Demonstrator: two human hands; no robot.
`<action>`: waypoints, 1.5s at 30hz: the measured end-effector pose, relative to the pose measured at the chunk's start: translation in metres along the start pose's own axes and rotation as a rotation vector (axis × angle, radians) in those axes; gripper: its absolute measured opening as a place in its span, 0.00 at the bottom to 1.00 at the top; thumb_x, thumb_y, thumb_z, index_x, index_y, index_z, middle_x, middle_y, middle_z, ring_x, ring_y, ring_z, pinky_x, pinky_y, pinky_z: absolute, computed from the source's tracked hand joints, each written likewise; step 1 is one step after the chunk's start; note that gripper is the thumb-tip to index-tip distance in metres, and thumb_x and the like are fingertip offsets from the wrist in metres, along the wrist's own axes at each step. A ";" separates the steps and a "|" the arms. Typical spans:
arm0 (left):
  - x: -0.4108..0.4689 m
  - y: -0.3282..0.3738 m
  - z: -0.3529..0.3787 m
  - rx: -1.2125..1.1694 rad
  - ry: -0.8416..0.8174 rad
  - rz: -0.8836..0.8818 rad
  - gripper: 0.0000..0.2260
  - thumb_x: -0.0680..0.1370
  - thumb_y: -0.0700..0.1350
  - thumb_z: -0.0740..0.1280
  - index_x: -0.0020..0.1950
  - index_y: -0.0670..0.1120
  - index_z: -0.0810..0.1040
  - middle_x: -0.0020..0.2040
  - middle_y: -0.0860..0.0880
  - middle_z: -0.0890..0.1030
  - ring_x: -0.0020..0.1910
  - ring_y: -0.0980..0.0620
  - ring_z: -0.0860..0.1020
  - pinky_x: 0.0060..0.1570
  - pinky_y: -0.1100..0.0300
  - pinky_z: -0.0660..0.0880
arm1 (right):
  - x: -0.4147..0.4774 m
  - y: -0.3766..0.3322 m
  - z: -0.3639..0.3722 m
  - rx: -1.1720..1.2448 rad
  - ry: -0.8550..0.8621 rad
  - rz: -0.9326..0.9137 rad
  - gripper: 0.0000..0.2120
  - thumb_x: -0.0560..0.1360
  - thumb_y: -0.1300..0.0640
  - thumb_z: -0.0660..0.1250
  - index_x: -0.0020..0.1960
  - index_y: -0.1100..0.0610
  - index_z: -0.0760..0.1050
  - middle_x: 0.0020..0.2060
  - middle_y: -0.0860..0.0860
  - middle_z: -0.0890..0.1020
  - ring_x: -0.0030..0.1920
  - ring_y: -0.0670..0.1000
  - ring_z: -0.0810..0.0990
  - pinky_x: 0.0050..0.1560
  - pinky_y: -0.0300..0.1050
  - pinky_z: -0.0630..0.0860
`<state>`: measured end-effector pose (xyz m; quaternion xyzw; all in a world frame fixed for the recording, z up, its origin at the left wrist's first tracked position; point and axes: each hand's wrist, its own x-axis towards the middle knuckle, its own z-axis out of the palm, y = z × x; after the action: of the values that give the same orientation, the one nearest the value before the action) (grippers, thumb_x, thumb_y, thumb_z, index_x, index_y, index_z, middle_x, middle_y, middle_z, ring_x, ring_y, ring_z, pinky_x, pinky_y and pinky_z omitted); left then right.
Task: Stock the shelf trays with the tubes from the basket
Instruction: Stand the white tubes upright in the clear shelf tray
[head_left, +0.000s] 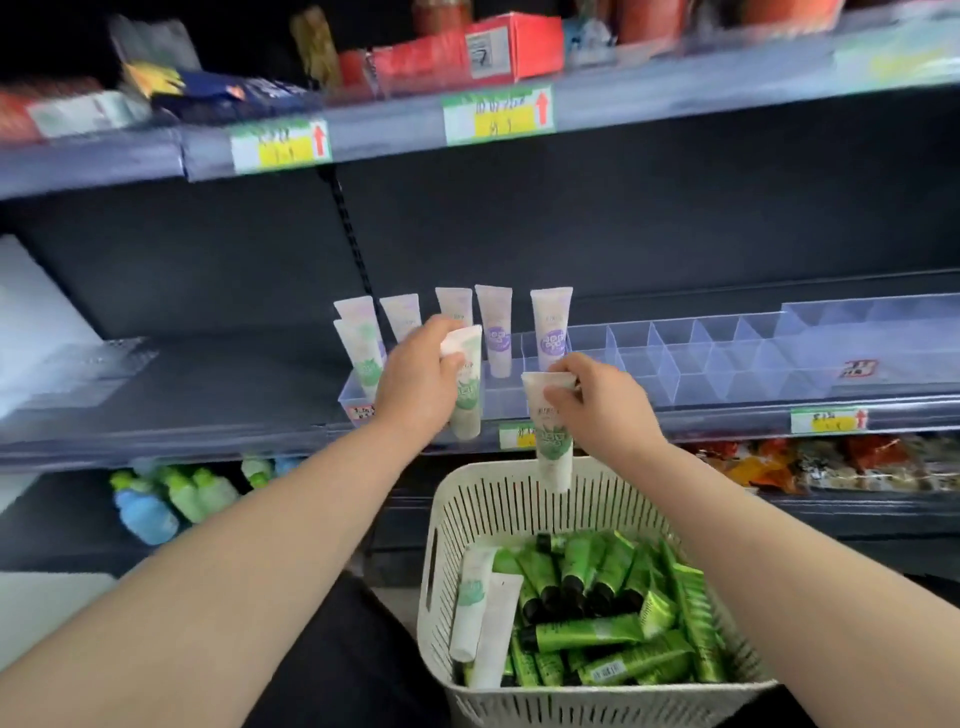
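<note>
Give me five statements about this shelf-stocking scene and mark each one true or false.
1. The left hand grips a white tube with green print. True.
2. The right hand holds nothing. False: it pinches a second white tube by its top end.
3. The basket holds only white tubes. False: most are green tubes, with two white ones at its left side.
4. Tubes with purple print stand upright in the clear tray. True.
5. The tray's right-hand compartments are packed with tubes. False: no tubes show in them.
</note>
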<state>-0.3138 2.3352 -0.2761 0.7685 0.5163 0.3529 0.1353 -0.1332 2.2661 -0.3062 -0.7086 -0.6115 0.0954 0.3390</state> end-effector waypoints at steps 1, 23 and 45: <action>0.009 0.000 -0.011 0.004 0.026 -0.011 0.13 0.79 0.39 0.63 0.62 0.50 0.75 0.58 0.49 0.78 0.55 0.48 0.75 0.52 0.52 0.73 | 0.007 -0.010 -0.004 0.014 0.016 -0.016 0.08 0.76 0.55 0.61 0.54 0.50 0.74 0.43 0.49 0.81 0.42 0.52 0.78 0.40 0.48 0.76; 0.091 -0.055 -0.017 0.338 -0.236 -0.057 0.11 0.78 0.34 0.61 0.58 0.42 0.72 0.55 0.43 0.75 0.50 0.45 0.74 0.42 0.53 0.70 | 0.115 -0.075 0.034 0.140 0.092 -0.164 0.06 0.78 0.58 0.61 0.53 0.54 0.74 0.46 0.48 0.79 0.46 0.49 0.76 0.43 0.48 0.76; 0.081 -0.051 -0.040 0.402 -0.112 0.239 0.19 0.76 0.31 0.64 0.64 0.47 0.73 0.65 0.50 0.72 0.64 0.50 0.69 0.55 0.55 0.72 | 0.128 -0.070 0.078 -0.234 -0.072 -0.151 0.11 0.80 0.57 0.58 0.61 0.56 0.69 0.54 0.54 0.78 0.48 0.57 0.78 0.43 0.51 0.77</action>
<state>-0.3586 2.4227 -0.2444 0.8540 0.4732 0.2135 -0.0347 -0.2024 2.4156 -0.2871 -0.6914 -0.6818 0.0232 0.2378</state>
